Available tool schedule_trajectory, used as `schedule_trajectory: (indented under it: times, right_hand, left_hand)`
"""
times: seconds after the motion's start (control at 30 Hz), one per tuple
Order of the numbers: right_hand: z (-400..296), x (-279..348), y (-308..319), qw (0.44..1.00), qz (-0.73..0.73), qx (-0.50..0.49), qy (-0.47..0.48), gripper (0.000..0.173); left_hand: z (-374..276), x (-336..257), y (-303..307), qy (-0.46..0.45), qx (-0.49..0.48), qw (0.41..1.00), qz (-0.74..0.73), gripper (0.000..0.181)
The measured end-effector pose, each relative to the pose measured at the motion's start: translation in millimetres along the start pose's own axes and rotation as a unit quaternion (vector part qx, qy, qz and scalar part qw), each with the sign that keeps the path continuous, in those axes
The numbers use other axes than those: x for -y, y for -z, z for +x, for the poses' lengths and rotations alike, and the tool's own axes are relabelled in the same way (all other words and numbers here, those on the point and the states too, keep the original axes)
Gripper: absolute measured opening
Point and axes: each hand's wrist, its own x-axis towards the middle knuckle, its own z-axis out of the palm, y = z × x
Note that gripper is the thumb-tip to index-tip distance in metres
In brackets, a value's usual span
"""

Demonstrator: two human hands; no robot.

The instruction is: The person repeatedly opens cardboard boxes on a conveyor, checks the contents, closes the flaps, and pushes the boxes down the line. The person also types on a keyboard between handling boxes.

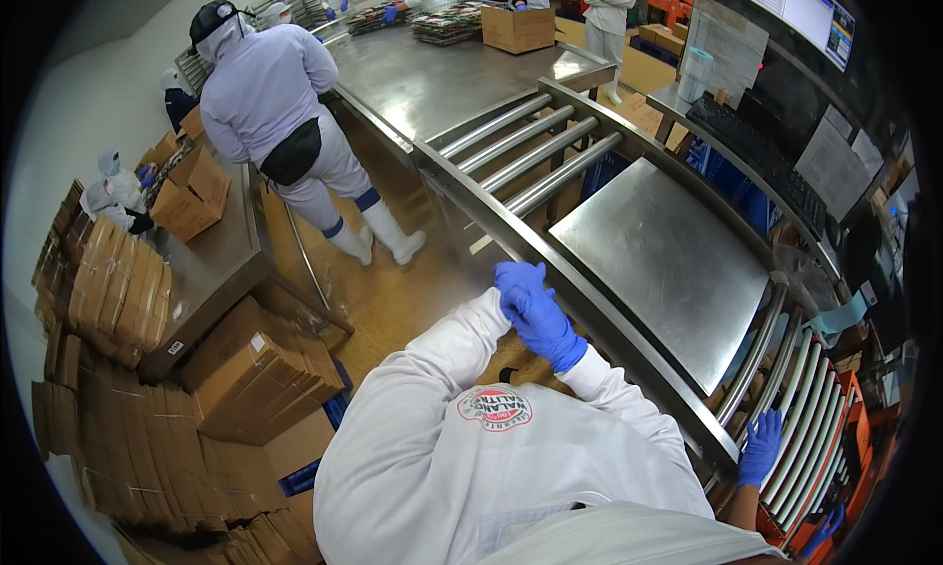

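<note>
My left hand [520, 277] and my right hand [547, 332] are clasped together in front of my chest, both in blue gloves. Their fingers fold over one another, and no object shows between them. White sleeves cover both wrists. Just right of the hands runs the steel side rail [589, 307] of a roller conveyor. Set into this conveyor is a flat steel plate [663, 270], with bare steel rollers [545, 156] beyond it.
A co-worker's gloved hand [762, 443] rests by the curved white rollers [803, 417]. A person in white [269, 101] stands ahead at left. Flattened cartons [258, 366] are stacked on my left. A carton [518, 28] sits on the far steel table [442, 71]. A keyboard [759, 160] lies at right.
</note>
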Motion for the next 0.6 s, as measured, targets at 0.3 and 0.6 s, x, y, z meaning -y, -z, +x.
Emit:
schedule_trajectory:
  times: [0.3, 0.6]
  right_hand:
    - [16, 27, 52, 0.860, 0.433, -0.039, -0.266, 0.013]
    - [8, -9, 103, 0.720, 0.540, -0.400, -0.173, 0.039]
  left_hand:
    - [-14, -53, 4, -0.195, 0.008, 0.854, -0.483, 0.033]
    - [-22, -138, 4, -0.348, -0.089, 0.933, -0.033, 0.024]
